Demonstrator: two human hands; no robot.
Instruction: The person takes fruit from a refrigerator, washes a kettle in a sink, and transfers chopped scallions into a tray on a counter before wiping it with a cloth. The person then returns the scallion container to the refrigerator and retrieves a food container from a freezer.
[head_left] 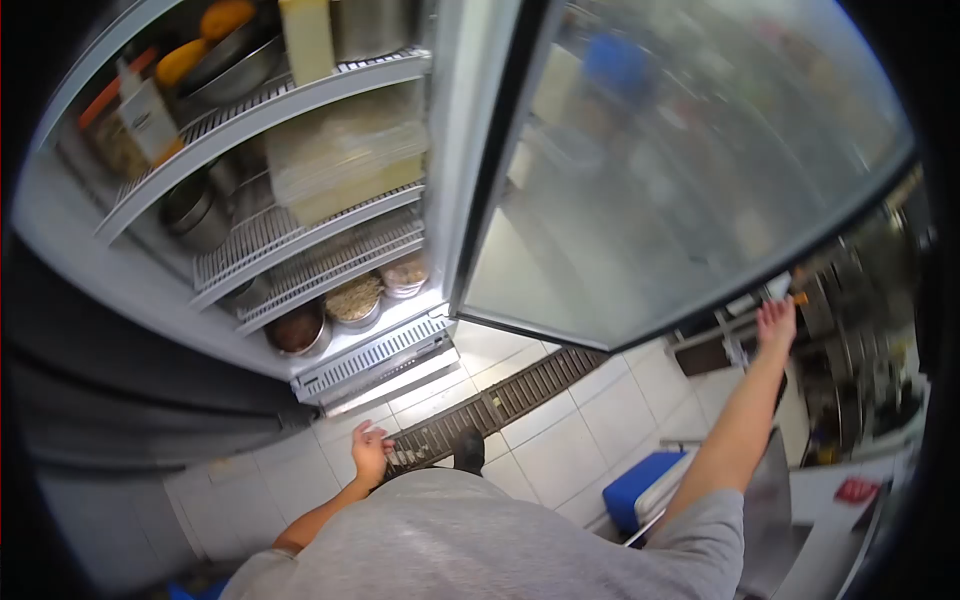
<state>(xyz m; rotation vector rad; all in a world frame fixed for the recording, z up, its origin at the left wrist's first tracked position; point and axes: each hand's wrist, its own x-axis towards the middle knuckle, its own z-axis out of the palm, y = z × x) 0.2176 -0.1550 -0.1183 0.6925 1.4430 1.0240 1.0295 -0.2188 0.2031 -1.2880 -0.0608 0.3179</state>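
Note:
My right hand (776,325) is stretched far out to the right, its fingers extended and slightly apart. Its fingertips are right at the outer edge of the refrigerator's glass door (690,190), which stands wide open and is fogged over. Low in front of my body, my left hand (370,453) is held with loosely bent, spread fingers and nothing in them. Ahead on the left is the lit refrigerator (440,170) with wire shelves. On its middle shelf sits a lidded clear plastic container (345,150); below are round containers of food (353,300).
A metal bowl (235,75) and a white squeeze bottle (147,110) stand on the upper shelf. Across the tiled floor runs a drain grate (500,405). A blue and white box (640,490) is beside my right arm, with metal kitchen equipment (850,350) farther right.

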